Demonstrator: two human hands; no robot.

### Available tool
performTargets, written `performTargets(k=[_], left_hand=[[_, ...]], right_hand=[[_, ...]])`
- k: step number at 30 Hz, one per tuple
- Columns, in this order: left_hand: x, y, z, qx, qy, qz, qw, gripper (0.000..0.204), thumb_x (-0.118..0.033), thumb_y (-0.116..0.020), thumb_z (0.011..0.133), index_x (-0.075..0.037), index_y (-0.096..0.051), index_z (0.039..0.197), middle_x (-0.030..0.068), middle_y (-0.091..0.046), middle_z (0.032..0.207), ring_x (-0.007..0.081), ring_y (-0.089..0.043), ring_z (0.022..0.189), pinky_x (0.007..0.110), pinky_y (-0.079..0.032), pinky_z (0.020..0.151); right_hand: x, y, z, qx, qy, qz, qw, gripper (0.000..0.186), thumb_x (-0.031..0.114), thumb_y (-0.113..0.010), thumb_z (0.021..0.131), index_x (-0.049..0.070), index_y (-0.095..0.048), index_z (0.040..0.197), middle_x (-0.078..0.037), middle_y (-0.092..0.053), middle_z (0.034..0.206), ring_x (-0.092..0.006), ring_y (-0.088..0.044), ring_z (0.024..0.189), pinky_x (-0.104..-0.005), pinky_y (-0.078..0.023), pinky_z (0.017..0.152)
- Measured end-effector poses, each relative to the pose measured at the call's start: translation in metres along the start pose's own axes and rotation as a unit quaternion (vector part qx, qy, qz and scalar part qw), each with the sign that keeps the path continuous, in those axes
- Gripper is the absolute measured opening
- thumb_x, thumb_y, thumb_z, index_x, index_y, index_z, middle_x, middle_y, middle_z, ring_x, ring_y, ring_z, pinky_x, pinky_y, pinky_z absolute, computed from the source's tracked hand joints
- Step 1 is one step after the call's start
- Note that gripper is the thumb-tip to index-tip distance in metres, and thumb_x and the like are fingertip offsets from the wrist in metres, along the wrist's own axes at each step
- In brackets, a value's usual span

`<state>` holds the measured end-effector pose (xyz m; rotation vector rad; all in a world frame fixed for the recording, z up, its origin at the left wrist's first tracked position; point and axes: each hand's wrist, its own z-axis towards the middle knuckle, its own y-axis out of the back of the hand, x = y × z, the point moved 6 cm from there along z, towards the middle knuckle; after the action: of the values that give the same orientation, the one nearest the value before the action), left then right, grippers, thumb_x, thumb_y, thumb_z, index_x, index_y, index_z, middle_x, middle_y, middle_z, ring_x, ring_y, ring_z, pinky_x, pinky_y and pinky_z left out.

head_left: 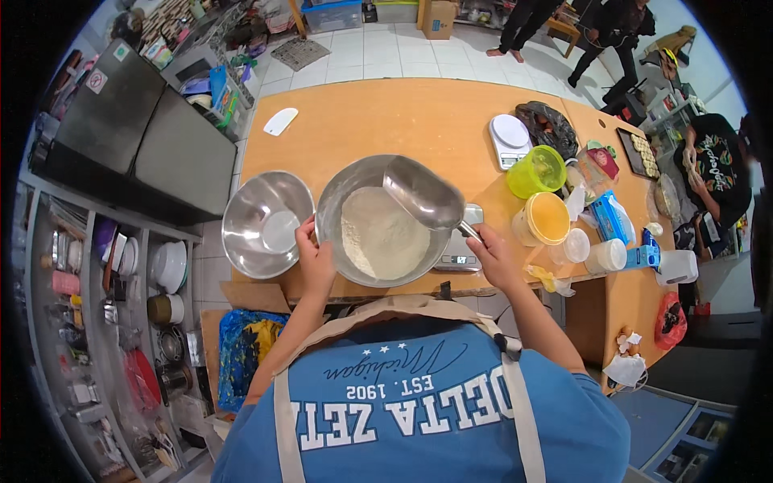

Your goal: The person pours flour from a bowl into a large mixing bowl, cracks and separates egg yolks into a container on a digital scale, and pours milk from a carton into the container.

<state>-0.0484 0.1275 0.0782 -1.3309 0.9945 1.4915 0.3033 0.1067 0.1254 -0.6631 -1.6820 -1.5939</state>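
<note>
A large steel bowl (328,256) holding pale flour (385,237) stands before me near the table's front edge. My left hand (316,251) is closed on its left rim. In my right hand (493,251) is the handle of a big metal scoop (419,193), whose pan lies tilted over the bowl's far right side, above the flour. Partly hidden under the bowl's right side is a kitchen scale (459,262). A second steel bowl (270,197) sits just left of my left hand, with nothing visible in it.
Right of the bowl stand a green container (535,171), a yellow-lidded tub (546,219), small white tubs and packages. A white scale (510,138) and black bag (547,129) are farther back. A white scraper (280,121) lies far left. Another person (713,173) stands at right.
</note>
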Motion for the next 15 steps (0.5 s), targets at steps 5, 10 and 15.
performTargets(k=[5, 10, 15], left_hand=[[0.0, -0.001, 0.006, -0.026, -0.007, 0.006, 1.0, 0.04, 0.007, -0.044, 0.078, 0.001, -0.042, 0.117, 0.0161, -0.039, 0.138, 0.0229, -0.047, 0.121, 0.033, -0.045, 0.096], [0.003, -0.018, 0.018, -0.062, -0.009, 0.021, 0.998, 0.039, 0.007, -0.044, 0.078, 0.002, -0.042, 0.116, 0.017, -0.038, 0.138, 0.0245, -0.045, 0.123, 0.034, -0.042, 0.099], [0.01, -0.024, 0.026, -0.135, -0.04, 0.065, 0.988, 0.038, 0.007, -0.046, 0.08, 0.002, -0.041, 0.117, 0.0173, -0.041, 0.133, 0.0252, -0.042, 0.123, 0.036, -0.031, 0.107]], right_hand=[[-0.067, -0.015, 0.028, 0.038, -0.146, 0.441, 0.885, 0.027, 0.031, -0.052, 0.097, 0.004, -0.057, 0.099, 0.002, -0.05, 0.069, -0.0095, -0.048, 0.061, -0.0293, -0.037, 0.054], [-0.179, -0.012, 0.064, -0.154, -0.148, 0.091, 0.973, 0.041, 0.04, -0.054, 0.095, -0.001, -0.057, 0.088, -0.014, -0.059, 0.07, -0.026, -0.058, 0.064, -0.0403, -0.045, 0.061], [-0.212, -0.01, 0.095, -0.102, -0.212, -0.034, 0.971, 0.047, 0.044, -0.053, 0.093, -0.003, -0.059, 0.093, -0.026, -0.064, 0.083, -0.0423, -0.063, 0.081, -0.0497, -0.047, 0.073]])
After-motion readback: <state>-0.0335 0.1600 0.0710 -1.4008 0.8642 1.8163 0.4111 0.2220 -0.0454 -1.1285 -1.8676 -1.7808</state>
